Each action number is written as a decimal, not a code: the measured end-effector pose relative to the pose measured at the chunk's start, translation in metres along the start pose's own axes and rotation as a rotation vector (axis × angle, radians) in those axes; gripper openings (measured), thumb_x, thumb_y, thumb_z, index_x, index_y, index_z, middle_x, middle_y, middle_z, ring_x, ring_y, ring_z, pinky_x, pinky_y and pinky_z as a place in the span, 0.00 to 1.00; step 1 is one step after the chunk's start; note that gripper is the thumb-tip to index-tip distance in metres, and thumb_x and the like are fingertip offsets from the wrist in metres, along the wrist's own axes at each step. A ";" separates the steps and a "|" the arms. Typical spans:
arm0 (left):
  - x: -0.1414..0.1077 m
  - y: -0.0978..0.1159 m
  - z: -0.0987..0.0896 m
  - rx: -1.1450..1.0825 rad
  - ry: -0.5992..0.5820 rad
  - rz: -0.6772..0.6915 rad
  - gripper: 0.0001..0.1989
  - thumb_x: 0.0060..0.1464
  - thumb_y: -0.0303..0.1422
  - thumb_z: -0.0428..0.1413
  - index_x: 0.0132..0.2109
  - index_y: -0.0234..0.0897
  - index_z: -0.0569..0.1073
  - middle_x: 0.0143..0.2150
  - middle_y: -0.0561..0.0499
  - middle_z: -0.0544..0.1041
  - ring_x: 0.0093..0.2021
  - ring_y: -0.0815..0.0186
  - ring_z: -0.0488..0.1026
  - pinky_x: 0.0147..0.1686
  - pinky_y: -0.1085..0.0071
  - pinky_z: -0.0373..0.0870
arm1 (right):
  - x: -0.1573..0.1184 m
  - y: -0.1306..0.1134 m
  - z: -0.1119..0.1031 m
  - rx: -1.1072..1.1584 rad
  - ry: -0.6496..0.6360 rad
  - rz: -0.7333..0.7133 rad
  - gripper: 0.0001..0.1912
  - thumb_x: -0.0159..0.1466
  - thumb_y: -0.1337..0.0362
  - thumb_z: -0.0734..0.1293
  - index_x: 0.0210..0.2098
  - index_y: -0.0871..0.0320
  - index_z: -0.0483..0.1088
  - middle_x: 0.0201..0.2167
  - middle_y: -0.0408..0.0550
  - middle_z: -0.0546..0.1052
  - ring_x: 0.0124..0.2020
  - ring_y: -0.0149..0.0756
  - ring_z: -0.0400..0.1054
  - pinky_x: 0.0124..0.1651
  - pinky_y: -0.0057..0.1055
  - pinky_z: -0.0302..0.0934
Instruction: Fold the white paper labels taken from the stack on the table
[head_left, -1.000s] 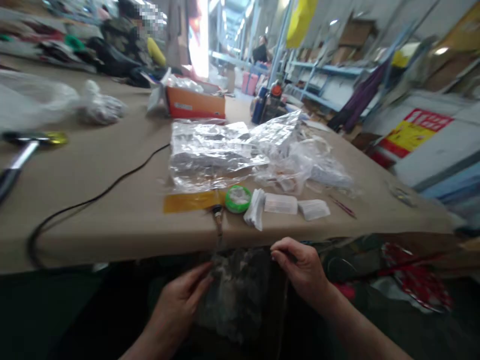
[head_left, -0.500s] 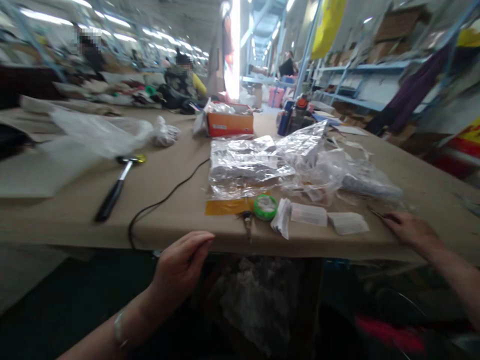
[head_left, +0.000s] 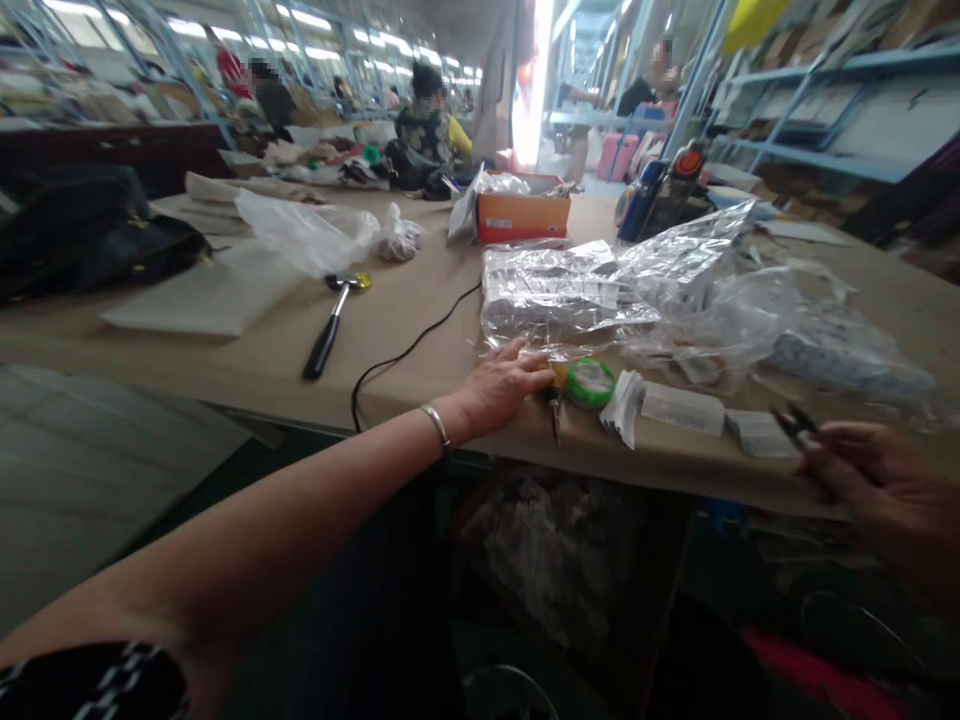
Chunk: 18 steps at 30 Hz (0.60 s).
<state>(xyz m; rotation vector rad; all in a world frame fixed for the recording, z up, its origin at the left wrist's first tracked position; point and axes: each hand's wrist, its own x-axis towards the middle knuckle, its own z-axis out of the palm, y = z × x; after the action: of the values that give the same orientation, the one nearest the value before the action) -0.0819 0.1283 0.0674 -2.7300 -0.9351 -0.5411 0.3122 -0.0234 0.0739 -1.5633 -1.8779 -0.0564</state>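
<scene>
My left hand [head_left: 501, 388] lies with fingers spread near the table's front edge, beside a yellow sheet [head_left: 556, 372] and a slim tool with a metal tip [head_left: 555, 415]. Whether the fingertips touch the sheet is unclear. At the right, my right hand [head_left: 874, 470] is closed around a pair of small dark thread snips [head_left: 793, 424], blades pointing left. A green ring-shaped roll [head_left: 590, 384] sits right of the slim tool. Several white label stacks, among them a fanned stack [head_left: 621, 408] and a flat stack [head_left: 682, 408], extend between it and the snips.
Shiny clear plastic packaging [head_left: 551, 290] covers the middle of the table [head_left: 420, 370]. Behind it stands an orange box [head_left: 523, 217]. A black-handled hammer [head_left: 330, 330] and a black cord [head_left: 412, 345] lie left. A dark bag [head_left: 97, 235] rests farther left. Other people are in the background.
My left hand has moved up and forward onto the table and opened its fingers. My right hand has lifted the snips off the table. The view has turned left.
</scene>
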 end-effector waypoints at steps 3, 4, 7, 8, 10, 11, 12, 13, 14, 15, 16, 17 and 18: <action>-0.002 -0.007 0.012 -0.016 -0.049 -0.052 0.18 0.64 0.28 0.45 0.56 0.47 0.69 0.62 0.53 0.64 0.62 0.49 0.54 0.59 0.49 0.56 | -0.011 -0.070 0.035 -0.041 -0.068 -0.225 0.11 0.69 0.54 0.58 0.40 0.54 0.66 0.28 0.43 0.76 0.24 0.32 0.71 0.25 0.25 0.65; -0.002 -0.009 0.015 -0.038 -0.059 -0.062 0.18 0.64 0.29 0.44 0.57 0.47 0.68 0.61 0.53 0.64 0.61 0.50 0.55 0.60 0.51 0.56 | -0.012 -0.084 0.047 -0.015 -0.104 -0.291 0.10 0.70 0.56 0.58 0.41 0.54 0.66 0.30 0.43 0.75 0.28 0.31 0.72 0.30 0.25 0.66; -0.002 -0.014 0.022 -0.081 -0.095 -0.095 0.21 0.63 0.28 0.45 0.61 0.48 0.65 0.63 0.53 0.62 0.60 0.52 0.57 0.61 0.53 0.55 | -0.010 -0.102 0.077 0.058 -0.205 -0.412 0.05 0.70 0.65 0.58 0.43 0.56 0.65 0.35 0.43 0.73 0.35 0.28 0.70 0.39 0.23 0.64; -0.002 -0.015 0.023 -0.085 -0.105 -0.108 0.23 0.62 0.26 0.45 0.61 0.49 0.65 0.63 0.53 0.61 0.60 0.51 0.56 0.61 0.52 0.54 | -0.007 -0.104 0.084 0.053 -0.209 -0.439 0.05 0.69 0.67 0.59 0.43 0.57 0.65 0.36 0.44 0.73 0.36 0.29 0.70 0.40 0.24 0.63; -0.003 -0.015 0.026 -0.097 -0.116 -0.120 0.25 0.61 0.25 0.45 0.62 0.51 0.64 0.64 0.53 0.60 0.62 0.50 0.54 0.61 0.51 0.53 | 0.001 -0.106 0.095 -0.004 -0.171 -0.484 0.06 0.68 0.69 0.60 0.44 0.58 0.65 0.37 0.45 0.72 0.37 0.31 0.69 0.41 0.26 0.61; -0.003 -0.016 0.026 -0.107 -0.115 -0.122 0.25 0.61 0.25 0.45 0.62 0.52 0.64 0.64 0.53 0.60 0.63 0.50 0.53 0.61 0.50 0.52 | 0.005 -0.108 0.099 -0.046 -0.149 -0.505 0.06 0.68 0.70 0.61 0.44 0.59 0.66 0.37 0.46 0.72 0.36 0.32 0.69 0.41 0.27 0.60; -0.003 -0.016 0.027 -0.117 -0.109 -0.122 0.25 0.61 0.25 0.45 0.62 0.52 0.64 0.64 0.52 0.60 0.63 0.50 0.53 0.62 0.50 0.52 | 0.010 -0.109 0.101 -0.085 -0.130 -0.530 0.07 0.67 0.71 0.61 0.44 0.59 0.66 0.37 0.46 0.72 0.36 0.33 0.69 0.41 0.28 0.60; -0.003 -0.017 0.028 -0.126 -0.099 -0.119 0.24 0.61 0.26 0.46 0.61 0.52 0.65 0.64 0.52 0.60 0.64 0.50 0.53 0.62 0.51 0.51 | 0.014 -0.112 0.103 -0.117 -0.117 -0.554 0.08 0.66 0.72 0.61 0.45 0.59 0.67 0.37 0.46 0.72 0.36 0.34 0.68 0.41 0.29 0.60; -0.003 -0.017 0.029 -0.134 -0.089 -0.117 0.24 0.61 0.26 0.46 0.61 0.52 0.65 0.64 0.52 0.61 0.64 0.51 0.53 0.62 0.51 0.51 | 0.019 -0.114 0.105 -0.138 -0.110 -0.576 0.09 0.66 0.73 0.62 0.45 0.60 0.67 0.37 0.47 0.72 0.36 0.35 0.68 0.41 0.29 0.60; -0.003 -0.018 0.029 -0.140 -0.084 -0.113 0.24 0.61 0.26 0.47 0.61 0.53 0.65 0.63 0.52 0.62 0.64 0.51 0.53 0.62 0.51 0.51 | 0.023 -0.116 0.106 -0.155 -0.111 -0.598 0.09 0.65 0.73 0.62 0.45 0.61 0.67 0.37 0.48 0.72 0.36 0.36 0.68 0.40 0.30 0.60; -0.004 -0.019 0.030 -0.144 -0.083 -0.110 0.24 0.61 0.26 0.47 0.61 0.53 0.65 0.63 0.53 0.62 0.64 0.51 0.53 0.62 0.51 0.51 | 0.027 -0.118 0.107 -0.171 -0.115 -0.615 0.10 0.65 0.73 0.62 0.45 0.61 0.68 0.36 0.48 0.72 0.36 0.37 0.68 0.40 0.31 0.60; -0.003 -0.020 0.031 -0.144 -0.085 -0.108 0.24 0.61 0.26 0.47 0.61 0.53 0.65 0.63 0.53 0.62 0.64 0.50 0.53 0.62 0.51 0.51 | 0.031 -0.120 0.108 -0.190 -0.122 -0.629 0.10 0.65 0.74 0.61 0.45 0.62 0.68 0.36 0.49 0.72 0.36 0.37 0.68 0.40 0.31 0.60; -0.003 -0.020 0.031 -0.141 -0.087 -0.108 0.24 0.61 0.26 0.47 0.61 0.53 0.64 0.63 0.54 0.62 0.64 0.50 0.53 0.62 0.51 0.51 | 0.033 -0.121 0.109 -0.212 -0.127 -0.643 0.10 0.65 0.74 0.60 0.45 0.62 0.68 0.35 0.49 0.72 0.36 0.38 0.67 0.40 0.32 0.60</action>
<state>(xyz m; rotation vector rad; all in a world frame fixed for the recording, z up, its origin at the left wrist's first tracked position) -0.0886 0.1519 0.0391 -2.8612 -1.1107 -0.5304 0.1533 0.0196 0.0540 -1.0440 -2.4726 -0.4612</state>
